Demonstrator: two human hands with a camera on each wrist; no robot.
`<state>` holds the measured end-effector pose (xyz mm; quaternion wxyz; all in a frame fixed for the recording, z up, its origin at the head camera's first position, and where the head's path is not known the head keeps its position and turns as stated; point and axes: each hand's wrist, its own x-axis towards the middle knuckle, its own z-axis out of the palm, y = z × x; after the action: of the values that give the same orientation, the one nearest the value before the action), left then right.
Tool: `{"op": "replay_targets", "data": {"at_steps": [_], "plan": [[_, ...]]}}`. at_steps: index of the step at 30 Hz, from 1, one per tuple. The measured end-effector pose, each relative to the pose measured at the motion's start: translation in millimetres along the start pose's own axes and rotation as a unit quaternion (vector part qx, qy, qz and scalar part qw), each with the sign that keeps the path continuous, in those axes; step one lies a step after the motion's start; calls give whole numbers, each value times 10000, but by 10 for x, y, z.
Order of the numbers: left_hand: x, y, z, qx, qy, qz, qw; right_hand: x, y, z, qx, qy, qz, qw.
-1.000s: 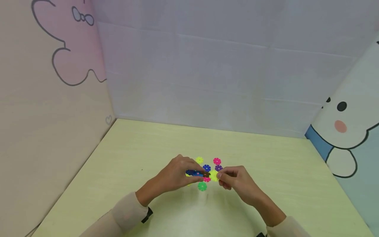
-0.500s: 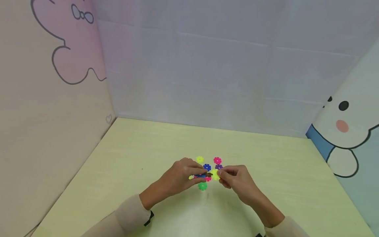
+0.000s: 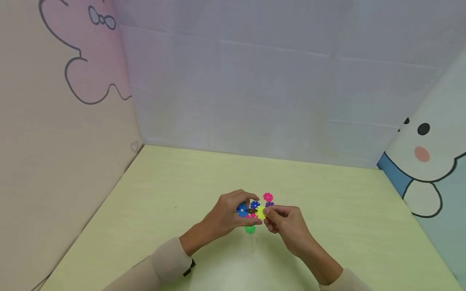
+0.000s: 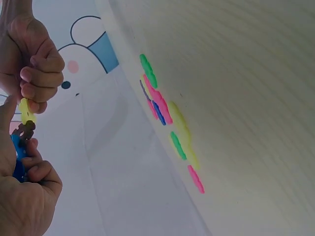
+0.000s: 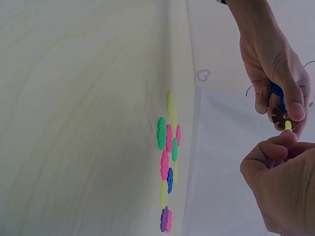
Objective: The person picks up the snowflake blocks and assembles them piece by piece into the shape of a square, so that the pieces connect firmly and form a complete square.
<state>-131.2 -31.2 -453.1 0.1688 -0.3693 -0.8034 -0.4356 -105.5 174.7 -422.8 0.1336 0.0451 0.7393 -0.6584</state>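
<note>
My left hand (image 3: 227,212) grips a blue notched building disc (image 3: 242,210), its index finger and thumb spread to either side. A brown notched disc (image 3: 252,211), edge-on in the head view, sits between the blue one and a yellow notched disc (image 3: 260,212). Thumb and fingertips of my right hand (image 3: 289,226) pinch the yellow disc by its right side. In the left wrist view the yellow disc (image 4: 26,111) meets the brown disc (image 4: 24,131) edge to edge, and blue pieces (image 4: 19,155) lie in the left palm. The right fingers hide most of the yellow disc in the right wrist view.
Loose notched discs lie on the table (image 3: 174,173) beneath and beyond the hands: pink (image 3: 267,197), purple (image 3: 270,204), dark blue (image 3: 255,205) and green (image 3: 250,229), with several more in the wrist views. A pale fabric wall (image 3: 233,97) stands behind the table.
My left hand has shifted right toward the right hand, and its index finger has lifted and spread from the thumb. The blue disc now faces the head camera. The right hand keeps its pinch.
</note>
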Motion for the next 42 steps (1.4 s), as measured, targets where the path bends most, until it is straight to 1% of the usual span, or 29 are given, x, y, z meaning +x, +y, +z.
{"op": "replay_targets", "data": {"at_steps": [2, 5, 11, 16, 18, 22, 25, 27, 30, 32, 34, 36, 38, 40, 41, 42], "plan": [[5, 5, 3, -90, -57, -175, 9998, -6, -6, 15, 95, 61, 5, 9999], [-4, -9, 29, -192, -2, -317, 9993, -9, 0, 39, 225, 113, -13, 9997], [-36, -74, 91, -299, 217, -324, 9988, -10, 6, 75, 330, 149, -69, 9993], [-45, -83, 103, -334, 214, -340, 9986, -25, -7, 75, 192, 104, -111, 9997], [-51, -80, 107, -346, 183, -369, 9985, -34, -14, 61, 106, 7, -122, 9999], [-41, -74, 113, -431, 108, -291, 9986, -47, -38, 20, -166, -188, -223, 9994], [-25, -60, 109, -466, 79, -226, 9986, -54, -62, -1, -346, -240, -284, 9987], [-32, -53, 101, -404, 73, -239, 9989, -55, -72, -5, -394, -277, -274, 9985], [-66, -50, 79, -361, 26, -318, 9988, -48, -78, -14, -503, -480, -239, 9973], [-88, -46, 45, -426, -15, -391, 9983, -26, -79, -23, -583, -710, -250, 9955], [-108, -47, -2, -505, -29, -502, 9975, 18, -78, -36, -688, -1001, -290, 9922], [-122, -56, -56, -542, -26, -655, 9964, 91, -69, -61, -758, -1160, -285, 9899], [-136, -69, -106, -524, 1, -857, 9949, 189, -44, -104, -990, -1088, -326, 9886], [-159, -76, -148, -478, 33, -1081, 9930, 297, 6, -151, -1487, -807, -418, 9847], [-173, -74, -167, -455, 39, -1179, 9920, 351, 46, -169, -1845, -637, -489, 9795], [-189, -70, -183, -449, 34, -1269, 9909, 402, 93, -178, -2291, -501, -615, 9702]]}}
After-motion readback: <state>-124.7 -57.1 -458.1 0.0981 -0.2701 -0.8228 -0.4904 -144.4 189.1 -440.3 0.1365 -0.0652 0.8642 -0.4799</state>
